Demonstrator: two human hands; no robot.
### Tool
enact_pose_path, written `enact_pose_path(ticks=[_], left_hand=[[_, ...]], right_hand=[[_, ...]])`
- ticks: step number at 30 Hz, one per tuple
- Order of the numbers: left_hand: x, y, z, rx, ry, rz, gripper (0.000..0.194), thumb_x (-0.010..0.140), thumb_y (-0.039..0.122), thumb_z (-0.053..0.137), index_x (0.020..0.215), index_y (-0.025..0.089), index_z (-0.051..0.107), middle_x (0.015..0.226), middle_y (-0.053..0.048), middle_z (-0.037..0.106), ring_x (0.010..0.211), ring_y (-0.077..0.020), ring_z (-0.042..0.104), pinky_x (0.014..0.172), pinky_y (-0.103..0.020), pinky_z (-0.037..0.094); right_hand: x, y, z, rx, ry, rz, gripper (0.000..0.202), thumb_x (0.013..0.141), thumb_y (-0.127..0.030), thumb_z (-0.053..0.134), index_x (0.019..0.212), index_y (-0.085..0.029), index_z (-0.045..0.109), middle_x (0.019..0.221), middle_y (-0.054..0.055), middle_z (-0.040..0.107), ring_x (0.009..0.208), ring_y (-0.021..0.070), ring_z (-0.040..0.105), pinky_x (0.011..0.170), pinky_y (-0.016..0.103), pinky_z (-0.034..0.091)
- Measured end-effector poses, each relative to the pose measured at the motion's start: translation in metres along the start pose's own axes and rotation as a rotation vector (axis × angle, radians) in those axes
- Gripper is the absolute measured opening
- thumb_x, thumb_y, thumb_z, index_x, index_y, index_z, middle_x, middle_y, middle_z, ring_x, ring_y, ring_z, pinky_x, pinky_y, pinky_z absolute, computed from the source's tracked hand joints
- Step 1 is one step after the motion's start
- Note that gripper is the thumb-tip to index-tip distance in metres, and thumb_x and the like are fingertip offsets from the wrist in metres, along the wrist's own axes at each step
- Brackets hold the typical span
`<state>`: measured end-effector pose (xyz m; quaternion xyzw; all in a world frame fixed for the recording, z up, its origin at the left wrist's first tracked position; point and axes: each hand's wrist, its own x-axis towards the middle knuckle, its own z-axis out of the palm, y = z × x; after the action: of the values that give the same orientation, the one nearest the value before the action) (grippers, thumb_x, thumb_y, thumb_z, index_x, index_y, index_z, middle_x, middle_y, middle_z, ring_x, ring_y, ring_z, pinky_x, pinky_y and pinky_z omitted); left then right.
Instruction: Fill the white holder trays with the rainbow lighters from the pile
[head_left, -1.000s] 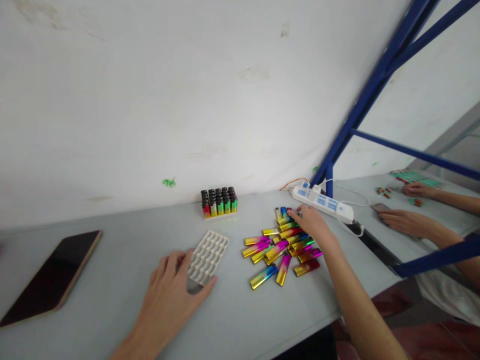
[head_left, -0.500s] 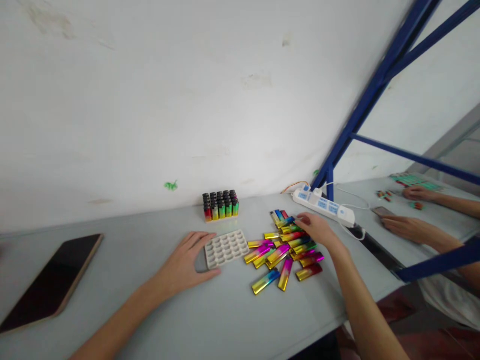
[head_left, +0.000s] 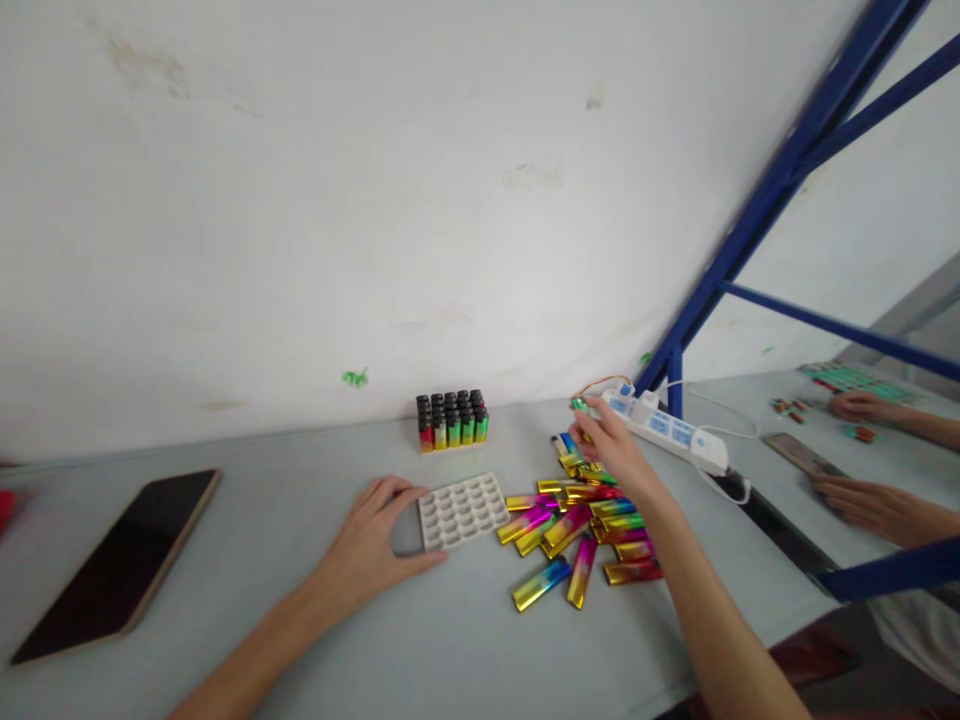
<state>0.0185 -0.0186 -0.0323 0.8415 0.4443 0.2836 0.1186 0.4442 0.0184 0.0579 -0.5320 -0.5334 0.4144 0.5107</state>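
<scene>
My left hand [head_left: 375, 545] lies on the table with its thumb and fingers spread around the left side of a white tray [head_left: 465, 512] of small round-ended pockets. My right hand [head_left: 606, 440] is raised over the back of a pile of shiny multicoloured lighters [head_left: 566, 525], pinching a lighter with a green end [head_left: 578, 404]. The pile lies right of the tray, its pieces flat and overlapping. Behind the tray, a second tray holds upright lighters [head_left: 452, 420] with black tops in rows.
A dark phone [head_left: 120, 565] lies at the left. A white power strip [head_left: 667, 430] with cables sits beside a blue metal frame [head_left: 720, 260] at the right. Beyond it, another person's hands [head_left: 877, 505] rest near a phone [head_left: 802, 455] and small parts.
My right hand has lifted from the pile with a lighter in its fingers. My left hand stays at the tray. The camera view has shifted slightly.
</scene>
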Motion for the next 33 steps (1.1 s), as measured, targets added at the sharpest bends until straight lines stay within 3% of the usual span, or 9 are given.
enact_pose_path(ticks=[3, 6, 10, 18, 24, 29, 33], left_hand=[[0.002, 0.005, -0.002, -0.008, -0.034, -0.002, 0.069, 0.090, 0.066, 0.105, 0.145, 0.029, 0.084, 0.130, -0.009, 0.084, 0.125, -0.0371, 0.078, 0.117, -0.053, 0.067], [0.005, 0.010, -0.005, -0.009, -0.051, -0.009, 0.072, 0.087, 0.068, 0.107, 0.143, 0.029, 0.083, 0.130, -0.009, 0.084, 0.124, -0.0371, 0.077, 0.115, -0.053, 0.067], [0.005, 0.015, -0.006, 0.014, -0.052, -0.017, 0.075, 0.082, 0.067, 0.112, 0.139, 0.027, 0.083, 0.128, -0.009, 0.084, 0.123, -0.0373, 0.076, 0.114, -0.052, 0.066], [0.003, 0.016, -0.002, 0.081, -0.006, -0.023, 0.077, 0.078, 0.068, 0.112, 0.135, 0.027, 0.080, 0.129, -0.009, 0.080, 0.124, -0.0385, 0.073, 0.117, -0.056, 0.064], [0.004, 0.011, -0.007, 0.067, -0.027, -0.033, 0.078, 0.075, 0.075, 0.111, 0.128, 0.028, 0.078, 0.130, -0.008, 0.080, 0.125, -0.0378, 0.073, 0.117, -0.055, 0.063], [0.005, 0.008, -0.015, 0.010, -0.087, -0.026, 0.079, 0.079, 0.075, 0.110, 0.135, 0.028, 0.080, 0.138, -0.010, 0.081, 0.131, -0.0382, 0.075, 0.123, -0.055, 0.061], [0.007, 0.008, -0.018, -0.013, -0.089, -0.035, 0.074, 0.084, 0.072, 0.108, 0.139, 0.028, 0.084, 0.138, -0.011, 0.083, 0.131, -0.0389, 0.076, 0.123, -0.057, 0.061]], right_hand=[[0.012, -0.027, 0.061, 0.098, -0.179, 0.022, 0.068, 0.090, -0.092, 0.085, 0.102, -0.028, 0.066, 0.067, -0.012, 0.043, 0.054, 0.0106, 0.032, 0.051, 0.022, 0.023], [0.014, -0.037, 0.116, 0.182, -0.300, 0.083, 0.080, 0.095, -0.104, 0.068, 0.075, -0.028, 0.053, 0.061, -0.010, 0.033, 0.053, 0.0106, 0.026, 0.051, 0.025, 0.022], [-0.003, -0.024, 0.156, 0.177, -0.302, 0.145, 0.081, 0.101, -0.099, 0.061, 0.062, -0.033, 0.036, 0.053, -0.008, 0.028, 0.051, 0.0123, 0.022, 0.048, 0.030, 0.020], [-0.016, 0.004, 0.157, 0.055, -0.217, 0.222, 0.071, 0.104, -0.085, 0.054, 0.059, -0.032, 0.042, 0.053, -0.005, 0.034, 0.051, 0.0137, 0.026, 0.049, 0.032, 0.019], [-0.017, 0.008, 0.158, 0.118, -0.249, 0.251, 0.080, 0.095, -0.105, 0.059, 0.068, -0.030, 0.049, 0.057, -0.008, 0.035, 0.052, 0.0130, 0.026, 0.052, 0.031, 0.020], [-0.020, 0.010, 0.161, 0.148, -0.275, 0.097, 0.080, 0.092, -0.109, 0.063, 0.087, -0.029, 0.061, 0.071, -0.004, 0.053, 0.061, 0.0172, 0.044, 0.056, 0.031, 0.037], [-0.027, 0.007, 0.161, 0.039, -0.302, -0.103, 0.060, 0.104, -0.089, 0.071, 0.099, -0.029, 0.070, 0.084, 0.000, 0.069, 0.078, 0.0228, 0.065, 0.074, 0.035, 0.056]])
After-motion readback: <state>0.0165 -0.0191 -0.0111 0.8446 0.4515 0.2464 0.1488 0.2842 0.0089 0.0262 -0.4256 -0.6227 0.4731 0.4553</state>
